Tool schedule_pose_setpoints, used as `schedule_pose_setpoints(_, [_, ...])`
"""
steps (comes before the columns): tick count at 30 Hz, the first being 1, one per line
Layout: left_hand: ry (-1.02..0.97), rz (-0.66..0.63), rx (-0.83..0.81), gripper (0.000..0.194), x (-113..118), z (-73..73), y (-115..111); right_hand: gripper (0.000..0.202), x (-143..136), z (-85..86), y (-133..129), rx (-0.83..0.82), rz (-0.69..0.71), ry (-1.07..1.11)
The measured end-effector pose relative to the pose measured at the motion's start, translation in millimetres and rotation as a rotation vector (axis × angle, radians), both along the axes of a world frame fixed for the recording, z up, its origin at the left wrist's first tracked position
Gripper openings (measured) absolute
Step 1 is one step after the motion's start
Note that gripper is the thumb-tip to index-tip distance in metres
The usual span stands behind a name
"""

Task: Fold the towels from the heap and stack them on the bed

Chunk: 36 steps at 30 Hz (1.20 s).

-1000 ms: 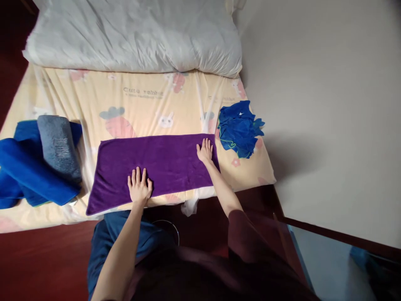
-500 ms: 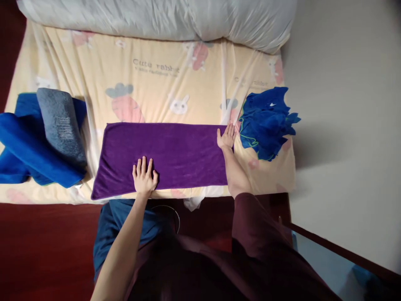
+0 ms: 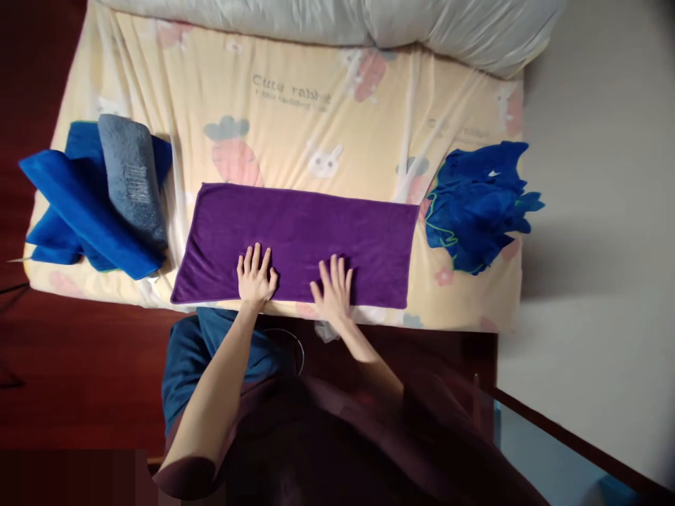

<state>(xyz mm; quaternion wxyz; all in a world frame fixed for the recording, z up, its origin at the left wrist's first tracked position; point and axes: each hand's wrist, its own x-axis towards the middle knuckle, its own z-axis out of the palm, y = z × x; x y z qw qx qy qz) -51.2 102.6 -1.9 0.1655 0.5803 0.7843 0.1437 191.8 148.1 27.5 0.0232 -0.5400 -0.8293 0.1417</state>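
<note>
A purple towel (image 3: 300,225) lies spread out as a long rectangle near the front edge of the bed. My left hand (image 3: 256,275) rests on its lower left part, palm down with fingers spread. To the right, my right hand (image 3: 334,289) is over the towel's lower middle, fingers apart and holding nothing. The towel's left side slants, with light creases near that end.
On the left, a grey rolled towel (image 3: 133,179) and a blue rolled towel (image 3: 87,214) lie over more blue cloth. A crumpled blue cloth (image 3: 477,204) sits at right. A pale quilt (image 3: 316,21) runs along the far side of the patterned sheet (image 3: 369,126).
My right hand has moved left from the towel's right edge to its lower middle. My left hand stays on the towel. The camera view has shifted, so the bed appears further right.
</note>
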Motion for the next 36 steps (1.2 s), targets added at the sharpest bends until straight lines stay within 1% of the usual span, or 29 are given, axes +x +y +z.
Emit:
schedule_pose_setpoints(1, [-0.008,0.001,-0.009,0.069,0.2,0.2,0.0,0.068,-9.8,-4.4,-24.0,-0.052,0.027,0.022])
schedule_pose_setpoints(2, [-0.008,0.000,-0.021,0.070,0.5,0.6,-0.1,0.067,-17.5,-9.4,-41.0,-0.094,0.036,0.038])
schedule_pose_setpoints(3, [0.003,-0.004,-0.032,0.070,0.8,1.2,-0.2,0.067,-22.8,-14.4,-51.5,-0.124,0.029,0.049])
schedule_pose_setpoints(4, [0.021,-0.009,-0.040,0.069,1.2,1.8,-0.5,0.066,-26.2,-18.8,-56.5,-0.139,0.013,0.056])
schedule_pose_setpoints(7, [0.079,-0.028,-0.037,0.067,2.6,2.8,-1.7,0.067,-28.1,-25.7,-54.8,-0.122,-0.019,0.067])
schedule_pose_setpoints(11, [0.071,-0.049,0.002,0.067,2.1,0.7,-3.4,0.069,-26.6,-24.0,-55.7,-0.056,-0.024,0.068])
schedule_pose_setpoints(14, [0.063,-0.107,0.008,0.067,-6.6,1.8,-10.0,0.069,-27.0,-22.0,-62.6,-0.012,-0.023,0.089])
schedule_pose_setpoints(16, [0.056,-0.180,-0.018,0.068,-18.6,6.4,-23.4,0.069,-26.9,-21.1,-65.4,0.011,-0.019,0.113])
schedule_pose_setpoints(18, [0.054,-0.233,-0.046,0.067,-35.2,13.5,-47.0,0.068,-26.4,-20.2,-67.0,0.030,-0.014,0.136])
schedule_pose_setpoints(19, [0.061,-0.235,-0.057,0.067,-44.6,17.5,-62.1,0.067,-26.1,-20.0,-68.5,0.042,-0.014,0.146])
schedule_pose_setpoints(21, [0.087,-0.194,-0.074,0.066,-64.5,25.1,-96.1,0.064,-25.5,-20.8,-75.2,0.073,-0.022,0.159])
schedule_pose_setpoints(23, [0.107,-0.126,-0.091,0.066,-83.9,31.1,-129.2,0.061,-25.1,-23.5,-88.7,0.101,-0.042,0.159])
schedule_pose_setpoints(25, [0.114,-0.067,-0.102,0.067,-100.9,34.7,-155.4,0.058,-24.7,-27.8,-107.7,0.119,-0.069,0.151])
schedule_pose_setpoints(26, [0.115,-0.043,-0.100,0.067,-108.1,35.8,-164.8,0.057,-24.5,-29.9,-117.7,0.124,-0.076,0.146])
schedule_pose_setpoints(28, [0.119,-0.017,-0.090,0.068,-119.9,36.9,-175.9,0.055,-24.5,-32.6,-135.0,0.131,-0.076,0.126])
schedule_pose_setpoints(30, [0.131,-0.016,-0.103,0.067,-128.0,37.9,-178.9,0.054,-25.6,-32.4,-145.0,0.129,-0.066,0.089])
schedule_pose_setpoints(33, [0.192,-0.057,-0.212,0.063,-136.1,40.0,-175.7,0.055,-30.1,-27.8,-146.6,0.111,-0.063,0.021])
schedule_pose_setpoints(36, [0.226,-0.095,-0.279,0.067,-145.1,42.3,-168.9,0.056,-37.8,-24.4,-142.8,0.083,-0.087,-0.033])
